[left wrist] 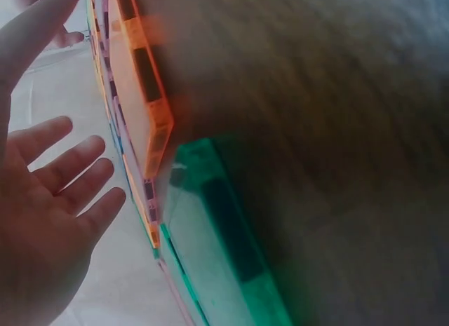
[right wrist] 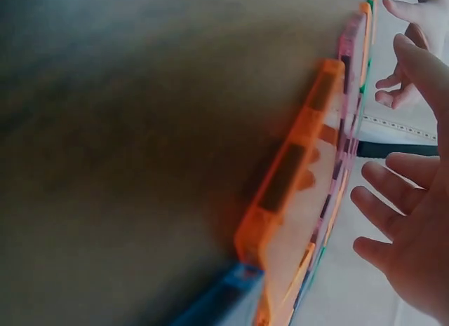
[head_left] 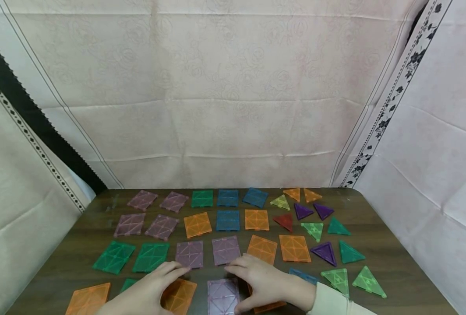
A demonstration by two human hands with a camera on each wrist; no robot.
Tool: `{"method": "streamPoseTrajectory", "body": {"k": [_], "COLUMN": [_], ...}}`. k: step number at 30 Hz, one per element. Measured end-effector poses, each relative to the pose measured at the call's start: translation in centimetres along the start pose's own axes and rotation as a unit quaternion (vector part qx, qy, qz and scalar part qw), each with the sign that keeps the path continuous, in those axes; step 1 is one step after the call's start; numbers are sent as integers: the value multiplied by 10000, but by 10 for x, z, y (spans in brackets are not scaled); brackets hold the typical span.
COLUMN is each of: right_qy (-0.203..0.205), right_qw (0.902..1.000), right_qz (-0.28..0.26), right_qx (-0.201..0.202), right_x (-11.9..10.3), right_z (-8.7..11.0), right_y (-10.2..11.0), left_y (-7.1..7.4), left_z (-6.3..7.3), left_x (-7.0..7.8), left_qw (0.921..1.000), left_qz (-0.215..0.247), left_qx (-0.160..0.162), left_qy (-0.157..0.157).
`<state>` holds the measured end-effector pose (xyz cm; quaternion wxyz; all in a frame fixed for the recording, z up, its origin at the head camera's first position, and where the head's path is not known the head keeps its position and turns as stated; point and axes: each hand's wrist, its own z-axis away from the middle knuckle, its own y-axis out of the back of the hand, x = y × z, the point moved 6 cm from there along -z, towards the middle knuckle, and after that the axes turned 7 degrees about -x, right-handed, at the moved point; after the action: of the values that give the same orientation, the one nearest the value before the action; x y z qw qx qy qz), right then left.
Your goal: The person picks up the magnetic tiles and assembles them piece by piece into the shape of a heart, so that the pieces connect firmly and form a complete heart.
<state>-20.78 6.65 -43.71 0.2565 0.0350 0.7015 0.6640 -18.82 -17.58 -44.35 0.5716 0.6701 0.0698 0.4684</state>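
Translucent magnetic tiles lie flat on a dark wooden table. In the head view my left hand hovers by an orange square tile, partly covering it. My right hand is over another orange tile, close beside a pale purple square tile that lies between the hands. The left wrist view has my left fingers loosely spread above an orange tile and a green tile. Relaxed fingers show in the right wrist view too, above an orange tile and a blue tile. Neither hand holds anything.
Rows of purple, green, blue and orange squares spread across the table. Several triangles, such as a red one, lie at the right. White patterned cloth hangs behind and at both sides.
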Motion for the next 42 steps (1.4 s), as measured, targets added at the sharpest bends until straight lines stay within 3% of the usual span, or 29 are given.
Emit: {"method": "streamPoseTrajectory", "body": {"k": [6,14,21,29,42], "right_qy": [167,258,212,146,83], "right_qw": [9992,9974,9980,9992,9989], "right_qz": [358,667,593,329,402], "right_qx": [59,90,-19,-199,-207], "right_x": [-3,-4,-4,-3,-6], "right_z": [-3,-5,-6,-9,-14], "right_y": [-5,-10,-11,-12,-14], "left_y": [-5,-11,-13,-16,-20], "left_z": [-2,-5,-11,-20,-29], "left_x": [-1,-5,4,14,18], "left_qw": [9990,9991,9987,9941,9956], "left_qz": [-271,-212,-392,-976,-921], "left_qx": [-138,-370,-204,195,126], "left_qy": [-340,-69,-238,-438,-68]}}
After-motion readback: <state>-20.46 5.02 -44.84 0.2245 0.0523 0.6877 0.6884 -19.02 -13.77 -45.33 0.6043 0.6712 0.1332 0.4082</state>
